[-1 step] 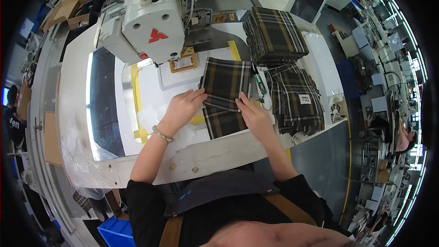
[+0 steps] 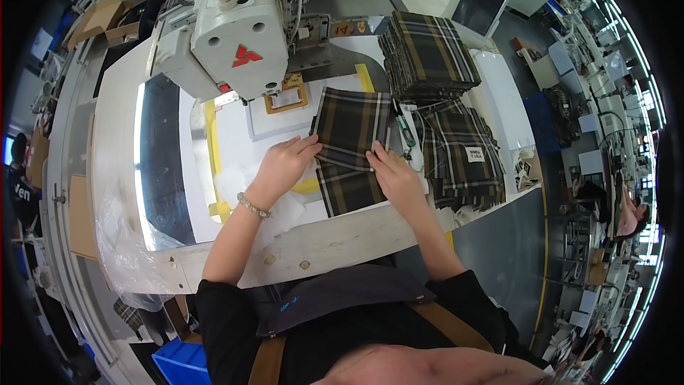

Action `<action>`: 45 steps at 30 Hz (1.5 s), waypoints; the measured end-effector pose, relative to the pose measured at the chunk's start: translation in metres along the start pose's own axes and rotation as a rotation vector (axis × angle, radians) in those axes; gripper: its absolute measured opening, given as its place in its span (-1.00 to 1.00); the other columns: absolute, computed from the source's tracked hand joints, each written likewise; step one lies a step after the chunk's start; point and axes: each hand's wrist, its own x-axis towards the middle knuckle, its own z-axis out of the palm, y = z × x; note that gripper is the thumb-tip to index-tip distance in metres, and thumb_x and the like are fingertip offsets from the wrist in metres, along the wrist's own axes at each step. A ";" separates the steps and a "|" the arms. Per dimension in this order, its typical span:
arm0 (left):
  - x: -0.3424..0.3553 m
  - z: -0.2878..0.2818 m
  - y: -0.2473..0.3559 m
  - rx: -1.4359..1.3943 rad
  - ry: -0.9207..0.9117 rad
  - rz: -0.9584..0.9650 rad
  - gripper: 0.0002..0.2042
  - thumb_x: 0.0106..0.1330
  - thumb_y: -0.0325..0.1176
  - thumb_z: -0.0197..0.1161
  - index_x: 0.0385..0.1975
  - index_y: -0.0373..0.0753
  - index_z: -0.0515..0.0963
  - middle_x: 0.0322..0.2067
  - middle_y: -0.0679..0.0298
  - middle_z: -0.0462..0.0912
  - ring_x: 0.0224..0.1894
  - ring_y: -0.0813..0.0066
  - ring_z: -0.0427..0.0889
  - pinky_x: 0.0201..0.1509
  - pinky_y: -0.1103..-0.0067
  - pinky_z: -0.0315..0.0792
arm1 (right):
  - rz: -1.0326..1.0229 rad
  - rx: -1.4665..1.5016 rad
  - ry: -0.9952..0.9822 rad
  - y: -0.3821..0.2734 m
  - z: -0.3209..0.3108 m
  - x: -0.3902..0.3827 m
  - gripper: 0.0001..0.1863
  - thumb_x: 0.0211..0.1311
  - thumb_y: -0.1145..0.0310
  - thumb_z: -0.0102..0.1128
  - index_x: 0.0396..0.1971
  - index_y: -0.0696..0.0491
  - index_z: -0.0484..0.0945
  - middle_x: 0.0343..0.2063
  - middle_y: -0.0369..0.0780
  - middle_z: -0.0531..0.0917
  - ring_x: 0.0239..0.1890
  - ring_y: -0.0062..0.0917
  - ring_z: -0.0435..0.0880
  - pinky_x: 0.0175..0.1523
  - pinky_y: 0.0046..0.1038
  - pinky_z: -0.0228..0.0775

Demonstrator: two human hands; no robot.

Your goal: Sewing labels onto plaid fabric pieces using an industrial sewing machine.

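A dark plaid fabric panel (image 2: 350,125) with brown and white stripes lies partly over another plaid fabric piece (image 2: 349,191) on the work table. My left hand (image 2: 288,164) grips the upper panel's left edge with its fingertips; a beaded bracelet circles that wrist. At the panel's lower right edge, my right hand (image 2: 395,175) has its fingers on the cloth, thumb side hidden from view. Just right of the panel lies a green-handled small tool (image 2: 406,135), perhaps thread snips.
A white sewing machine head (image 2: 239,36) stands at the far left, with a tan frame (image 2: 286,98) below it. To the right are a tall stack of plaid pieces (image 2: 431,53) and a looser labelled pile (image 2: 467,157). A screen (image 2: 479,3) stands behind.
The upper plaid panel has shifted very slightly away from me, and both hands have moved a little with it.
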 end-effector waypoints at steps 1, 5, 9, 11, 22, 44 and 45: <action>0.001 0.002 -0.007 0.012 -0.018 -0.009 -0.78 0.07 -0.57 0.20 -0.26 -0.25 0.63 -0.13 0.25 0.69 -0.26 0.28 0.71 -0.04 0.51 0.61 | -0.019 -0.048 0.003 0.002 0.003 0.005 -0.66 0.12 0.53 0.22 -0.05 0.10 0.59 0.12 -0.15 0.55 -0.07 -0.19 0.66 0.03 -0.33 0.54; 0.004 0.011 -0.027 0.082 -0.031 0.004 -0.77 0.08 -0.55 0.17 -0.25 -0.24 0.63 -0.07 0.25 0.67 -0.19 0.24 0.70 -0.03 0.49 0.60 | -0.042 -0.027 0.016 0.007 0.008 0.025 -0.65 0.13 0.52 0.21 -0.03 0.09 0.59 0.12 -0.15 0.55 -0.05 -0.19 0.66 0.06 -0.34 0.54; 0.007 0.013 -0.034 0.126 -0.063 0.007 -0.76 0.08 -0.55 0.16 -0.23 -0.24 0.64 -0.06 0.26 0.67 -0.16 0.24 0.70 -0.03 0.49 0.59 | -0.069 -0.038 0.019 0.021 0.016 0.035 -0.64 0.15 0.49 0.21 -0.01 0.08 0.58 0.14 -0.14 0.53 -0.03 -0.19 0.65 0.05 -0.35 0.55; 0.007 0.015 -0.036 0.108 -0.076 0.017 -0.74 0.08 -0.55 0.16 -0.22 -0.24 0.64 -0.06 0.26 0.67 -0.13 0.24 0.69 -0.05 0.48 0.58 | -0.084 -0.050 0.019 0.027 0.017 0.039 -0.65 0.16 0.49 0.20 -0.01 0.08 0.58 0.15 -0.14 0.52 -0.02 -0.18 0.65 0.04 -0.36 0.56; 0.007 0.014 -0.053 0.275 -0.076 0.126 -0.74 0.07 -0.51 0.17 -0.21 -0.30 0.62 -0.08 0.18 0.65 -0.13 0.30 0.69 -0.03 0.51 0.59 | -0.141 -0.040 -0.039 0.033 0.019 0.068 -0.66 0.21 0.46 0.16 0.00 0.09 0.55 0.17 -0.13 0.49 0.02 -0.21 0.63 0.08 -0.38 0.53; -0.027 -0.015 -0.093 0.340 -0.057 0.021 -0.76 0.10 -0.47 0.20 -0.22 -0.28 0.63 -0.17 0.21 0.69 -0.18 0.37 0.70 -0.10 0.51 0.58 | -0.287 0.124 -0.164 0.027 0.066 0.134 -0.64 0.16 0.52 0.15 0.01 0.07 0.56 0.16 -0.16 0.52 0.10 -0.25 0.57 0.11 -0.34 0.50; -0.028 -0.015 -0.094 0.334 -0.061 0.018 -0.76 0.10 -0.47 0.20 -0.22 -0.28 0.63 -0.17 0.21 0.69 -0.18 0.37 0.70 -0.10 0.51 0.58 | -0.295 0.132 -0.129 0.026 0.067 0.136 -0.64 0.15 0.52 0.15 -0.01 0.07 0.57 0.15 -0.17 0.53 0.10 -0.24 0.56 0.12 -0.33 0.49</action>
